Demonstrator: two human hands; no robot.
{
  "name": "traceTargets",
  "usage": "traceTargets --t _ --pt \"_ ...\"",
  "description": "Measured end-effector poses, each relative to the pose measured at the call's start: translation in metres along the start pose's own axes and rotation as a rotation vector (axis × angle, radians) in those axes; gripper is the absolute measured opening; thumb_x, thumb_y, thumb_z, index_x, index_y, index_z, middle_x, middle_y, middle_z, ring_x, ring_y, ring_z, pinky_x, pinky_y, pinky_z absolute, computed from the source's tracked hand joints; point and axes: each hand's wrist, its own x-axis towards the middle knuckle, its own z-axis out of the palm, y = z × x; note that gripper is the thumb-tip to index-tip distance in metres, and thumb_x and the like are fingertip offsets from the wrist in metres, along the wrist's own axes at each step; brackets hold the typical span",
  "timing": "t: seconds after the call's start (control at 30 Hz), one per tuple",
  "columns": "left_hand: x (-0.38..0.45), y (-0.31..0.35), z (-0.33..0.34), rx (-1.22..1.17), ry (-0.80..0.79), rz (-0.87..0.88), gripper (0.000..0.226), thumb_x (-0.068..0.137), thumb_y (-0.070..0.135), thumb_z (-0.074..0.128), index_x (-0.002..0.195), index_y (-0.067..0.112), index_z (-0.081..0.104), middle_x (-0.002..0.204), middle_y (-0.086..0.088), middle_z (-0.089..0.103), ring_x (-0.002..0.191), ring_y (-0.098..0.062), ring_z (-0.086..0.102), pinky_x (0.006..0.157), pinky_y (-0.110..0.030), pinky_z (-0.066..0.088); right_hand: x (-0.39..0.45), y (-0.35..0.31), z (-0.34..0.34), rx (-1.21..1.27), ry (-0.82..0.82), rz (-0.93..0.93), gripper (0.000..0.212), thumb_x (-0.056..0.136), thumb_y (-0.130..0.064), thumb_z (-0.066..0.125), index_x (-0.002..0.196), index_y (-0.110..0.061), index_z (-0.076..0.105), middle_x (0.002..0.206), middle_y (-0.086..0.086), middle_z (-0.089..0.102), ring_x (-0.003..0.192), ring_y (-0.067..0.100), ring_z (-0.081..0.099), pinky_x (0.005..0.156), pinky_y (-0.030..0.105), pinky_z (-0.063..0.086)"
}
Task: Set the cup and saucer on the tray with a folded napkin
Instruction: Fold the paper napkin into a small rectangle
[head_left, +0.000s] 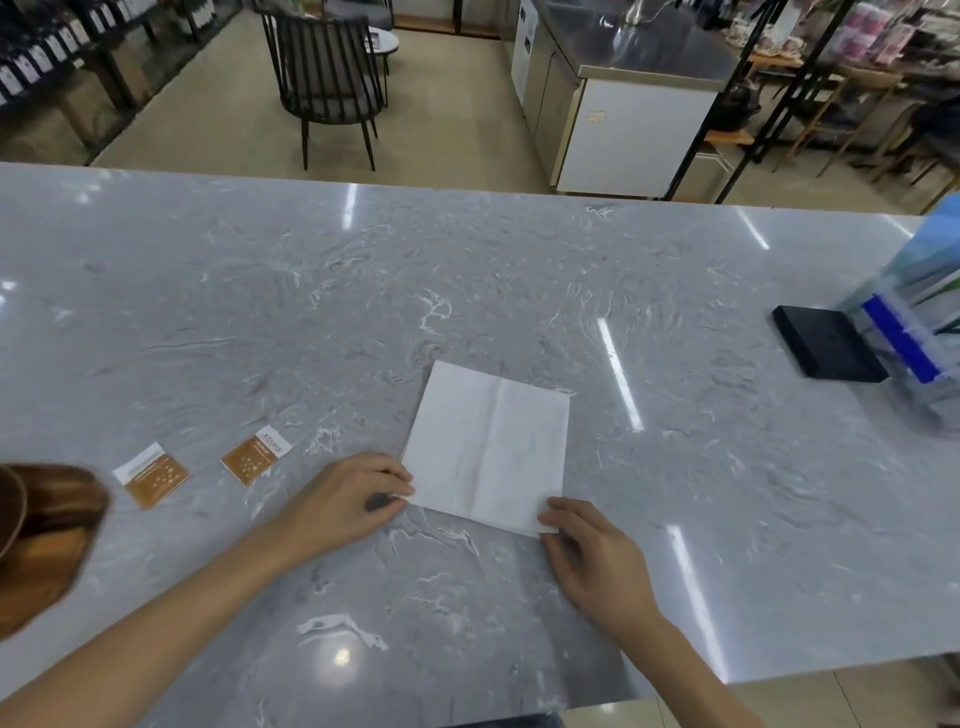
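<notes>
Grey marble-patterned stone makes up the tabletop (519, 291) we lean over, and we take the white napkin (488, 447) lying flat on it as our landmark. Left of the napkin lie two small orange-and-white sachets: one (255, 456) near it, the other (151, 475) further left, both apart from the napkin and from each other. Further left still, at the frame edge, we see a blurred brown wooden object (41, 540) that we cannot identify. Well to the right of the napkin sits a flat black box (826, 349), and just beyond that a clear holder (914, 332) with blue and white contents. Past the far edge of the tabletop, behind the napkin, stand a dark slatted chair (327, 78) and a steel-topped white counter (634, 104). Nothing lies on top of the napkin or between it and us except our own hands.

The napkin is a near-square sheet turned slightly, with one crease running away from us down its middle; its near edge slants from upper left to lower right.

Our left hand (353, 499) pinches the napkin's near-left corner between thumb and fingers. Our right hand (592, 551) has its fingers curled on the near-right corner, thumb tip on the paper. We see no cup, saucer or tray.
</notes>
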Motion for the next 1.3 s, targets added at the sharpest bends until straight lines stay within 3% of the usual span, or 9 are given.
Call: traceTargets --t 0.2,0.3,0.43,0.57,0.7,1.03,1.13,1.2,1.3 --pt "0.0 0.001 0.001 0.097 -0.008 0.03 0.005 0.081 0.021 0.079 0.083 0.019 0.083 0.096 0.008 0.074 0.092 -0.014 0.065 0.071 -0.031 0.058 -0.007 0.002 0.001 0.003 -0.02 0.007 0.019 0.088 -0.021 0.079 0.106 -0.02 0.081 0.121 -0.005 0.073 0.109 0.016 0.07 0.083 0.03 0.062" --pt "0.017 0.007 0.0 0.176 0.033 0.035 0.032 0.088 0.04 0.062 0.072 0.018 0.079 0.091 0.012 0.074 0.093 -0.012 0.061 0.065 -0.029 0.056 0.005 -0.003 0.0 0.001 0.03 0.014 0.01 0.092 -0.022 0.074 0.098 -0.017 0.08 0.117 -0.003 0.071 0.104 0.019 0.068 0.073 0.037 0.063" --pt "0.067 0.023 0.024 0.169 0.087 0.055 0.023 0.094 0.031 0.063 0.105 0.019 0.079 0.115 0.005 0.073 0.117 -0.019 0.061 0.088 -0.036 0.057 0.056 -0.02 0.012 -0.07 0.1 0.051 0.029 0.1 -0.027 0.061 0.125 -0.015 0.071 0.139 0.004 0.065 0.126 0.026 0.059 0.088 0.043 0.061" --pt "0.116 0.019 0.055 0.279 -0.109 -0.107 0.054 0.106 0.04 0.036 0.155 0.019 0.036 0.165 -0.001 0.03 0.155 -0.021 0.018 0.125 -0.038 0.017 0.106 -0.022 0.034 -0.147 -0.079 0.055 0.054 0.109 -0.036 0.039 0.158 -0.013 0.036 0.167 0.007 0.03 0.155 0.027 0.026 0.125 0.043 0.025" --pt "0.116 -0.009 0.062 0.485 -0.168 -0.219 0.067 0.104 0.053 0.019 0.162 0.02 0.006 0.171 0.004 0.004 0.157 -0.017 0.001 0.127 -0.041 0.007 0.11 0.001 0.043 -0.247 -0.18 0.136 0.063 0.109 -0.05 0.022 0.164 -0.023 0.008 0.172 -0.005 0.005 0.159 0.017 0.003 0.129 0.041 0.005" --pt "0.122 -0.023 0.049 0.551 -0.184 -0.29 0.073 0.102 0.057 0.022 0.16 0.014 0.014 0.169 0.0 0.013 0.154 -0.026 0.011 0.122 -0.049 0.015 0.091 0.006 0.027 -0.201 -0.167 0.293 0.069 0.108 -0.05 0.024 0.164 -0.016 0.003 0.173 0.0 0.002 0.159 0.018 0.002 0.129 0.04 0.004" --pt "0.145 -0.016 0.041 0.604 -0.159 -0.211 0.058 0.098 0.05 0.039 0.144 0.015 0.042 0.154 -0.006 0.039 0.142 -0.029 0.028 0.11 -0.049 0.023 0.065 -0.011 0.013 -0.147 -0.048 0.415 0.067 0.104 -0.043 0.045 0.158 -0.007 0.03 0.161 0.014 0.037 0.148 0.03 0.035 0.121 0.041 0.03" --pt "0.166 -0.006 0.039 0.569 -0.206 -0.046 0.049 0.097 0.042 0.045 0.14 0.018 0.047 0.147 -0.005 0.045 0.138 -0.027 0.032 0.106 -0.046 0.025 0.046 -0.028 0.008 -0.163 0.024 0.528 0.058 0.098 -0.043 0.055 0.145 -0.011 0.044 0.136 0.012 0.059 0.122 0.031 0.057 0.097 0.041 0.049" --pt "0.206 0.019 0.049 0.41 -0.356 0.139 0.048 0.101 0.034 0.048 0.145 0.016 0.045 0.149 -0.006 0.047 0.138 -0.028 0.038 0.109 -0.047 0.034 0.026 -0.051 0.004 -0.13 -0.105 0.709 0.037 0.097 -0.051 0.05 0.12 -0.022 0.045 0.109 0.0 0.066 0.087 0.024 0.064 0.067 0.036 0.05"
